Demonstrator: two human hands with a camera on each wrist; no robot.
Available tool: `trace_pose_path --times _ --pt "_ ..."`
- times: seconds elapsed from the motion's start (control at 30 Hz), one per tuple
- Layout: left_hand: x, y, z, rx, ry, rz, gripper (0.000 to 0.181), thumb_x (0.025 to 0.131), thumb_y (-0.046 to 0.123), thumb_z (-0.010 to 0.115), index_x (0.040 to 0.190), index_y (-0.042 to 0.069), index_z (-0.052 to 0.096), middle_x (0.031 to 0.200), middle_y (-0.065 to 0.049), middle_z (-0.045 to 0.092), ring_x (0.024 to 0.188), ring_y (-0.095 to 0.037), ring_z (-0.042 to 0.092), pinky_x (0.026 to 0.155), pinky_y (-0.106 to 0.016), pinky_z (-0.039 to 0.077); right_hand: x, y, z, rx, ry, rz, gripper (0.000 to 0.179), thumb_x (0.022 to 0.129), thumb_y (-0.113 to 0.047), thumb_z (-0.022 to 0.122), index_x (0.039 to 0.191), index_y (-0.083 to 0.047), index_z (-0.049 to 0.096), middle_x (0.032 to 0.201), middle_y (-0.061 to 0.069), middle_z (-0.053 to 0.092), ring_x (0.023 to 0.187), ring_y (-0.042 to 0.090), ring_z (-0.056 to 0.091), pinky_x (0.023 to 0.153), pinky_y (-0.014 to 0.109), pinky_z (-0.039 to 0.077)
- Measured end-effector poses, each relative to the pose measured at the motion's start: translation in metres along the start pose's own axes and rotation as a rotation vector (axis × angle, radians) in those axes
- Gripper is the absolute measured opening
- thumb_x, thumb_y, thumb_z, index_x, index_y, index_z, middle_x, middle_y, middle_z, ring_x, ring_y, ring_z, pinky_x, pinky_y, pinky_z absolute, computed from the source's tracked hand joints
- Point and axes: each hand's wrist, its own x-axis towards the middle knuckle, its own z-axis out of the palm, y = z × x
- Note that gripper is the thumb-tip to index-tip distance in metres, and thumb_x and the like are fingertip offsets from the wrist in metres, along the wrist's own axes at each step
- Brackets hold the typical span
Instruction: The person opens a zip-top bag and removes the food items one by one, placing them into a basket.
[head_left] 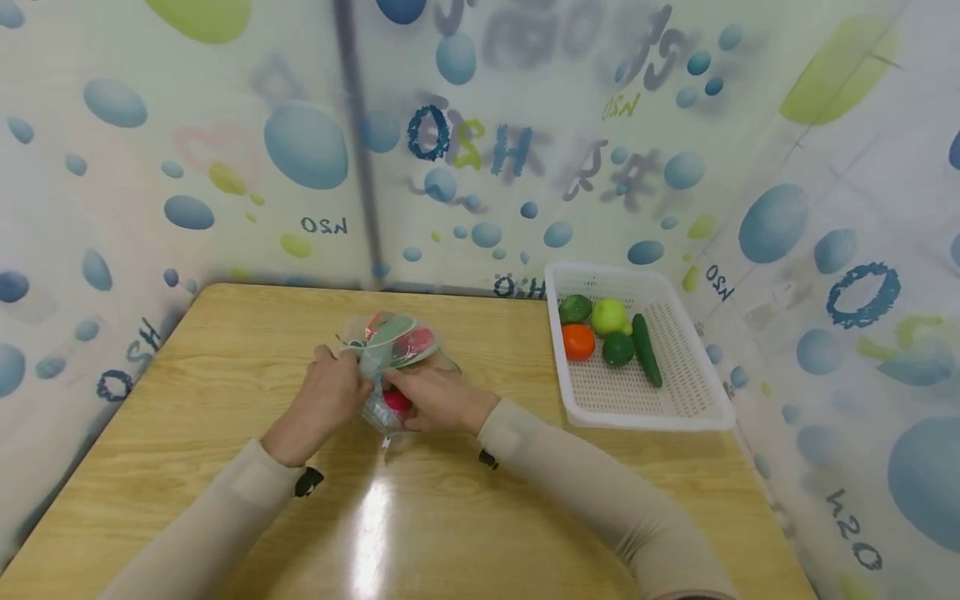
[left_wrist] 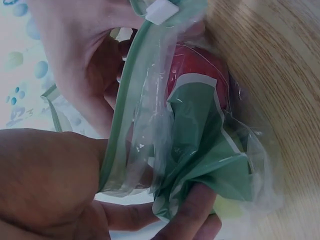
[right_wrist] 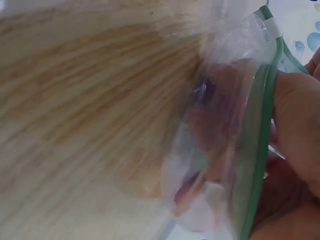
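Note:
A clear plastic zip bag (head_left: 392, 329) with a green rim, a white slider (left_wrist: 162, 11) and a green printed panel (left_wrist: 197, 135) stands on the table between the hands. My left hand (head_left: 335, 387) grips its side, fingers (left_wrist: 192, 212) pressed on the outside of the panel. Inside, a red round thing (left_wrist: 197, 65) shows through the plastic. My right hand (head_left: 435, 396) reaches in past the green rim (right_wrist: 265, 135); its fingers (right_wrist: 220, 105) appear blurred behind the film. A red thing (head_left: 397, 401) shows beside those fingers; I cannot tell whether they hold it.
To the right stands a white plastic basket (head_left: 701, 392). It holds an orange-red tomato-like piece (head_left: 578, 342), a yellow-green round fruit (head_left: 609, 317), dark green rounded pieces (head_left: 618, 349) and a cucumber (head_left: 647, 350). Patterned walls border the wooden table (head_left: 225, 358) at the back and sides.

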Motion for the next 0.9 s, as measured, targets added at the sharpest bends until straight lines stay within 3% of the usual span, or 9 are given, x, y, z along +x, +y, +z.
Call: trace_pose_path --times 0.13,0.33,0.73,0.9 --pt "0.0 -0.002 -0.001 -0.014 -0.005 0.009 0.036 0.109 0.013 0.069 0.121 -0.021 0.065 0.112 -0.037 0.052 0.087 -0.041 0.061 0.074 -0.053 0.061 0.0 0.003 0.002 0.036 0.02 -0.003 0.065 0.101 -0.023 0.093 0.156 -0.017 0.059 0.142 0.003 0.078 0.12 0.01 0.077 0.104 0.023 0.063" --pt "-0.001 -0.003 -0.003 -0.036 -0.005 0.009 0.032 0.109 0.012 0.069 0.118 -0.018 0.067 0.111 -0.035 0.052 0.085 -0.039 0.061 0.072 -0.051 0.061 -0.001 0.007 0.003 0.004 0.035 0.008 0.066 0.104 -0.027 0.09 0.163 -0.022 0.06 0.148 0.005 0.077 0.122 0.012 0.076 0.109 0.028 0.064" --pt "-0.002 -0.005 0.001 -0.022 0.002 0.04 0.039 0.108 0.014 0.07 0.133 -0.015 0.064 0.115 -0.038 0.056 0.09 -0.043 0.063 0.074 -0.056 0.061 -0.005 0.002 -0.005 -0.087 0.078 0.051 0.061 0.1 -0.032 0.095 0.149 -0.013 0.063 0.146 0.003 0.074 0.132 0.018 0.075 0.116 0.033 0.064" --pt "-0.003 -0.006 0.0 -0.033 -0.002 0.051 0.035 0.108 0.013 0.07 0.134 -0.011 0.065 0.116 -0.037 0.057 0.092 -0.043 0.063 0.074 -0.055 0.06 -0.007 0.004 -0.007 -0.049 0.083 0.023 0.075 0.1 -0.03 0.096 0.162 -0.013 0.059 0.167 0.008 0.064 0.152 0.024 0.066 0.127 0.038 0.057"
